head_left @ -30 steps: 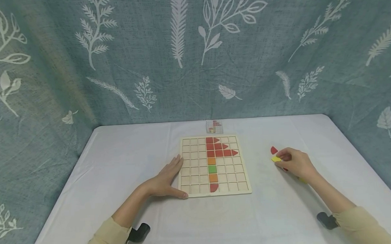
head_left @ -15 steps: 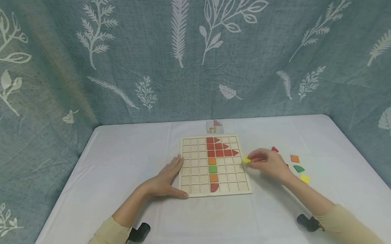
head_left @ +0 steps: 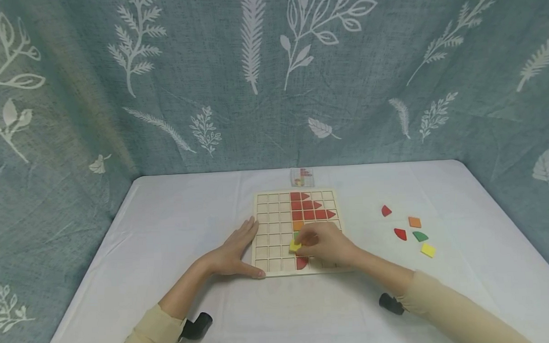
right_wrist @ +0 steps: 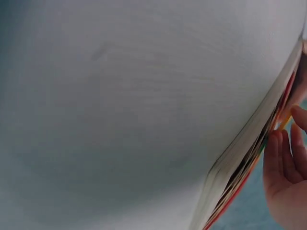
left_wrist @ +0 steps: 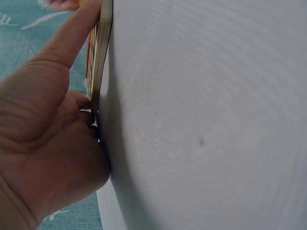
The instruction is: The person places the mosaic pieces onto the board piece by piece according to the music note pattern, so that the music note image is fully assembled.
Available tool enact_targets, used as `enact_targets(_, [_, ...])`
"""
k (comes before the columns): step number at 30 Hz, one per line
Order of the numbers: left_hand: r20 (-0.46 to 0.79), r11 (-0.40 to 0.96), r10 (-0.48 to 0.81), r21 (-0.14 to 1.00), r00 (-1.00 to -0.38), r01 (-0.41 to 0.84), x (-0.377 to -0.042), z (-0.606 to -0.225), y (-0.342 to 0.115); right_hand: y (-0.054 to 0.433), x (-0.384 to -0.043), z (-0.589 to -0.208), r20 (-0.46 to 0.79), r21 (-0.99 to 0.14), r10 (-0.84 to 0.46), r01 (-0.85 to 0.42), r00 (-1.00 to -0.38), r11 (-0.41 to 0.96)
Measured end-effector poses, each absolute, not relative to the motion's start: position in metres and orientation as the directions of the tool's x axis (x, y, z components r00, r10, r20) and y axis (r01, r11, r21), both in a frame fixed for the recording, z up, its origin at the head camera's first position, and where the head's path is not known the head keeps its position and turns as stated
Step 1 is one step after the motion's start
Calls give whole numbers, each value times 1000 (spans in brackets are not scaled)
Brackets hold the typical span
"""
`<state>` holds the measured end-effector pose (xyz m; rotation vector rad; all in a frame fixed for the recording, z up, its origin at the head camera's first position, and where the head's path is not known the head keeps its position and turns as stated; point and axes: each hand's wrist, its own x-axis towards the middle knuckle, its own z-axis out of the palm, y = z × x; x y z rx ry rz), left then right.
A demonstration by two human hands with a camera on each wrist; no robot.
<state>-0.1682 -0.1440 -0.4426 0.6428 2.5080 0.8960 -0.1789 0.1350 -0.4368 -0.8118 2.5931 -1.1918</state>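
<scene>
A wooden grid board lies on the white table, with red, orange and green pieces set in its cells. My right hand pinches a yellow square piece over the board's lower middle, covering part of the coloured column. In the right wrist view the same yellow piece shows edge-on between thumb and fingers. My left hand rests against the board's left side with fingers spread, its thumb at the near left corner. The left wrist view shows that thumb along the board's edge.
Right of the board lie loose pieces: two red ones, an orange square, a green one and a yellow square. A small pattern card sits behind the board. A patterned curtain hangs around the table.
My right hand has carried the yellow piece leftward from the loose pieces to over the board, uncovering those pieces. The left hand has stayed in place.
</scene>
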Motion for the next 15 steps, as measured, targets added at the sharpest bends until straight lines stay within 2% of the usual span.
enact_targets(4, [-215, 689, 541, 669, -813, 281, -168, -441, -143, 125, -179, -438, 124, -672, -614, -521, -779, 526])
enact_targets(10, [-221, 692, 536, 667, -815, 275, -168, -444, -144, 120, -179, -438, 155, -643, -666, -586, -730, 493])
enact_targets(12, [-222, 693, 534, 667, -816, 272, -168, -444, -144, 121, -179, -438, 146, -651, -663, -576, -735, 495])
enact_targets(15, [-217, 691, 536, 668, -816, 276, -168, -445, -145, 128, -178, -436, 82, -713, -600, -467, -796, 522])
